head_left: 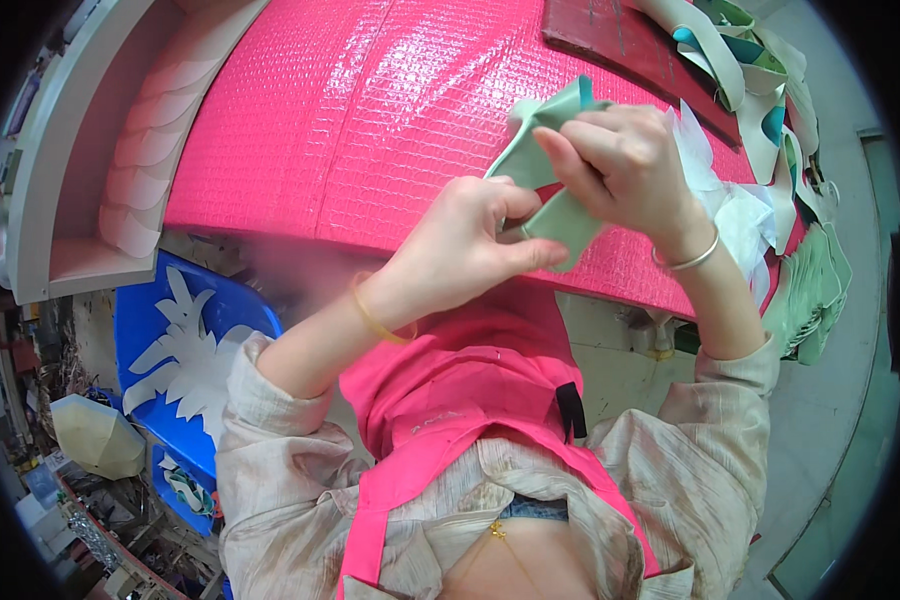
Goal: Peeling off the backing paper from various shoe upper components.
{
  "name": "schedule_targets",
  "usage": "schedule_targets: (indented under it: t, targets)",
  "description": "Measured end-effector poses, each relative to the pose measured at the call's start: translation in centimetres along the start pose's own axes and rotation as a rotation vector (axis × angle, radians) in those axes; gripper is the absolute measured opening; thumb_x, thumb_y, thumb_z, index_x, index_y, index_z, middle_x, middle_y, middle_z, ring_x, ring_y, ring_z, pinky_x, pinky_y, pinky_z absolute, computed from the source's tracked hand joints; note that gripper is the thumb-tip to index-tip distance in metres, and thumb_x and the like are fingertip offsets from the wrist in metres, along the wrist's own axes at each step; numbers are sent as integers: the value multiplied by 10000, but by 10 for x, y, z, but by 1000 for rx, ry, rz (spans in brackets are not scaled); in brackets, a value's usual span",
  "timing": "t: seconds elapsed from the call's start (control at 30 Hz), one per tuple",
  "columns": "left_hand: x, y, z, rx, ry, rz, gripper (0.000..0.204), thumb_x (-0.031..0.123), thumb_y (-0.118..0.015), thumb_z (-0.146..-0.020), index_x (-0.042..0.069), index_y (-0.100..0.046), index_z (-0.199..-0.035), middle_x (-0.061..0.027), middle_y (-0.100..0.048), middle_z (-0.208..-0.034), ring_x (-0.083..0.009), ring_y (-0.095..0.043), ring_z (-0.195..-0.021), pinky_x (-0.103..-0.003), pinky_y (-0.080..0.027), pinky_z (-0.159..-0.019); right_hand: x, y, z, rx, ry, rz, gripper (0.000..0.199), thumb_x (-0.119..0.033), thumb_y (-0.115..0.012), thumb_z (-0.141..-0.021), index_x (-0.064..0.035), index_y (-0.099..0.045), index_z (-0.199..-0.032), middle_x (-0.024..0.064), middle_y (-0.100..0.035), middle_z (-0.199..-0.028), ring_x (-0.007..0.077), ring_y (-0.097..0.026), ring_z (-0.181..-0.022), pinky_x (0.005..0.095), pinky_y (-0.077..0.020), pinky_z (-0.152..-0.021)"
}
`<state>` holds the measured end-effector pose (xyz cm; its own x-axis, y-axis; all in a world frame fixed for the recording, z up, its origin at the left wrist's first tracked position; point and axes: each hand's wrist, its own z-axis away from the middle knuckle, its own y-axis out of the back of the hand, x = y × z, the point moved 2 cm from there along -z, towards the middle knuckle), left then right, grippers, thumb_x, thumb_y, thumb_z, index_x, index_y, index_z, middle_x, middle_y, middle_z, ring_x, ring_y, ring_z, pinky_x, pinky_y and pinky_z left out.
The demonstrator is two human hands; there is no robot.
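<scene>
A pale green, leather-like cut piece (568,228) with a teal patch at its upper corner is bent between my hands, above the near edge of the pink-covered table. My left hand (470,240) is closed on its lower part, thumb along the near edge and fingers curled behind. My right hand (625,165) is closed in a fist over the upper right part, thumb pointing left. Its fingers hide some of the piece, and I cannot see exactly where they grip it.
The pink wrapped tabletop (300,130) spreads beyond my hands. A dark red board (635,50) lies at the far right, beside green pieces (815,290) and crumpled white sheets (740,215). At left stand a shelf with white cut pieces (140,170) and a blue chair (145,330).
</scene>
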<state>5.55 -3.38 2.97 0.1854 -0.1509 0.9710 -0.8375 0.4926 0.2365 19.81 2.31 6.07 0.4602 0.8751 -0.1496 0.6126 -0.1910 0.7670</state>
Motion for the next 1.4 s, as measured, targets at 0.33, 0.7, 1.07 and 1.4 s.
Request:
schedule_targets:
  t: [0.33,0.7,1.07,1.4]
  targets:
    - [-24,-10,-7,112,-63,304,240,149,-705,-661,-39,-606,-773,-37,-580,-648,-45,-486,-619,-223,-402,-576,9,-1,-20,-175,161,146,366,-231,-567,-762,-71,-489,-442,77,-452,-414,228,-470,-367,335,-367,-373]
    - [-22,-9,0,29,57,686,184,100,-698,-680,-14,-624,-805,10,-586,-703,-29,-485,-647,-187,-388,-585,9,-2,-18,-125,-35,-177,383,-214,-548,-795,-41,-461,-465,103,-388,-411,245,-410,-361,328,-327,-370]
    - [-17,-12,-6,136,-205,437,213,149,-678,-712,-14,-611,-831,19,-553,-682,-42,-452,-625,-203,-375,-565,28,-11,-20,-65,-6,-247,380,-212,-497,-819,-27,-448,-490,114,-401,-437,262,-415,-381,342,-334,-390]
    - [-1,-3,-3,165,-99,529,237,148,-644,-749,-34,-605,-896,-20,-604,-782,-47,-507,-707,-197,-407,-633,30,-10,-29,-124,-119,-270,422,-262,-494,-831,-10,-464,-495,132,-390,-431,269,-406,-383,349,-328,-396]
